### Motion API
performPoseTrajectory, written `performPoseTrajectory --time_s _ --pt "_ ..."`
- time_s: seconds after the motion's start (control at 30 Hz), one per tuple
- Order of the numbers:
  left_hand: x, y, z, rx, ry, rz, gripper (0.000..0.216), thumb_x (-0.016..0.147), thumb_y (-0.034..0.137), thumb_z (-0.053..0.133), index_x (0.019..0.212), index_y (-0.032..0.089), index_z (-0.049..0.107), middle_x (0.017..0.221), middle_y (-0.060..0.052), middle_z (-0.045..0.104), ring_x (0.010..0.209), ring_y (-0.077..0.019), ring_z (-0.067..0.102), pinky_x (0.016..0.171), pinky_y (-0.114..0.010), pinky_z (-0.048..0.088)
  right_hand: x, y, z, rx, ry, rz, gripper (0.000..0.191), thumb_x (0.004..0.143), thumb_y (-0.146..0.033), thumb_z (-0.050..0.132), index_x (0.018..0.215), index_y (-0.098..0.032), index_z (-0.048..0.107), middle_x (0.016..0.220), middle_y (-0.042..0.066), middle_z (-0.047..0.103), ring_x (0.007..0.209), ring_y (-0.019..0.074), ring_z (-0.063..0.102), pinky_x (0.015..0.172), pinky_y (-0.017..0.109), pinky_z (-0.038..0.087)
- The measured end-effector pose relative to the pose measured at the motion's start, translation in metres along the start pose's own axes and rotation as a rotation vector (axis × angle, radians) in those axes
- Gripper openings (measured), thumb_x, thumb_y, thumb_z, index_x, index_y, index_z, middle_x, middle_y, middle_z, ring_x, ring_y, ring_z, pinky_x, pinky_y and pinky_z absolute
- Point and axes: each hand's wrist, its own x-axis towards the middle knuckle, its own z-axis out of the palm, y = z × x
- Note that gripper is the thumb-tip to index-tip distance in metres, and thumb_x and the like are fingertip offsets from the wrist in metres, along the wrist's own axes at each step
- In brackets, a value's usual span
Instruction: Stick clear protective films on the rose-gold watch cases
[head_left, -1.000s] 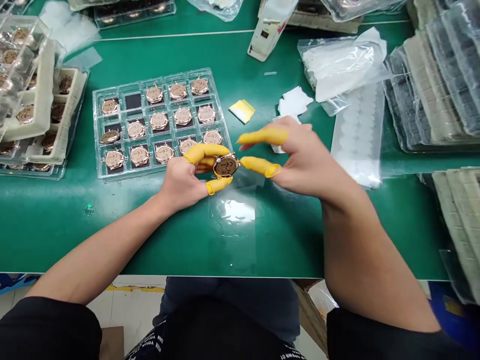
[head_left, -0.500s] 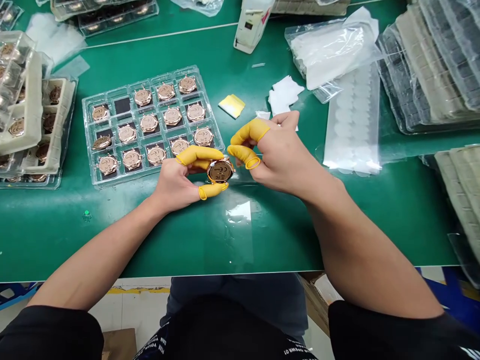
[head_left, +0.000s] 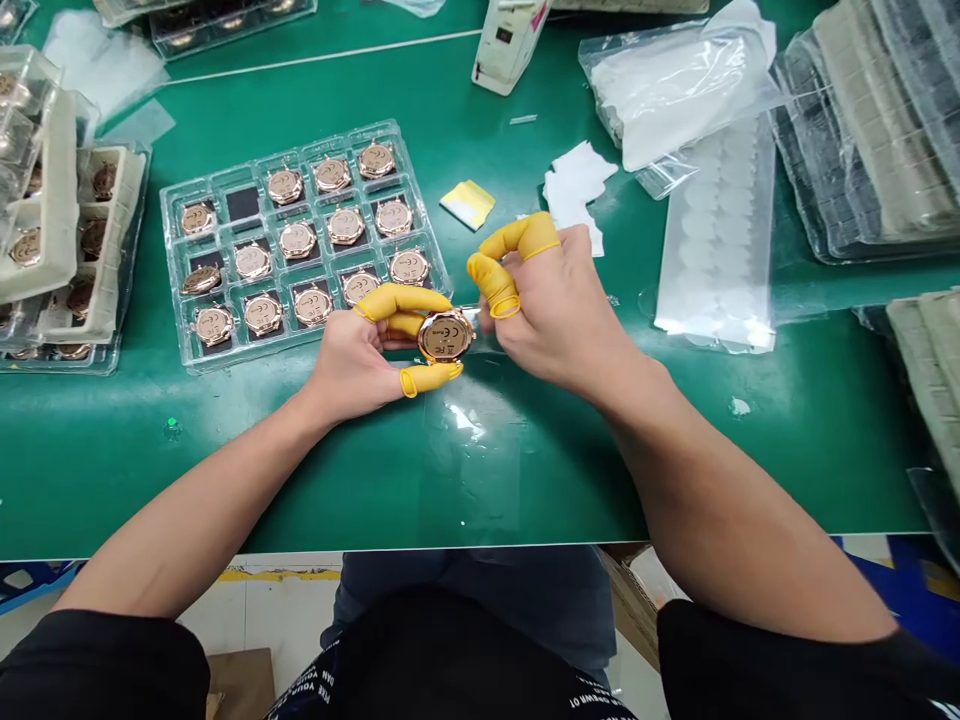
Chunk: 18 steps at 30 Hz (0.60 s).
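Closest in, the person's black sleeves (head_left: 750, 650) lead to two bare forearms reaching over a green workbench mat (head_left: 525, 490). The left hand (head_left: 352, 365) is curled nearly closed, pinching a rose-gold watch case (head_left: 445, 336) by its edge between yellow finger cots (head_left: 401, 300). The case sits clear of the mat, its engraved back facing up, just beyond the near right corner of a clear plastic tray (head_left: 166, 235). The right hand (head_left: 562, 310) is half closed beside the case, with two cotted fingers bent. A thin shiny sliver shows between that hand and the case, too small to identify, and I can't tell whether the hand has hold of anything.

The tray's compartments hold rows of matching watch cases, with one compartment showing only a dark pad. Further left sit stacked cream trays (head_left: 112, 180) of more cases. Beyond the right hand lie a yellow-and-white pad (head_left: 467, 205), white wipes (head_left: 574, 185) and a sheet of white round stickers (head_left: 716, 230). Farther off are a bag of white material (head_left: 675, 90), bagged stacks of trays (head_left: 847, 130) and a white bottle (head_left: 510, 40).
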Motion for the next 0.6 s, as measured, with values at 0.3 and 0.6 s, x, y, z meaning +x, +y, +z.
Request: performPoseTrajectory --time_s 0.3,0.6 --pt "0.009 -0.007 -0.003 -0.107 0.07 -0.216 0.059 0.063 0.023 0.092 0.117 0.019 0.067 0.093 0.0 0.08 0.085 -0.0157 0.081 0.075 -0.023 0.068 -0.008 -0.026 0.004 0.258 -0.031 0.094 0.017 0.106 -0.043 0.056 0.104 -0.026 0.059 0.118 0.006 0.067 0.113 0.024 0.063 0.106 0.051 0.048" --pt "0.008 -0.003 0.001 -0.177 0.06 -0.251 0.057 0.062 0.016 0.091 0.113 0.019 0.065 0.093 0.001 0.08 0.084 -0.0146 0.081 0.074 -0.023 0.067 -0.015 -0.041 0.024 0.339 -0.044 0.248 0.034 0.106 -0.057 0.051 0.097 -0.025 0.058 0.096 0.002 0.068 0.087 0.0204 0.062 0.089 0.045 0.045"
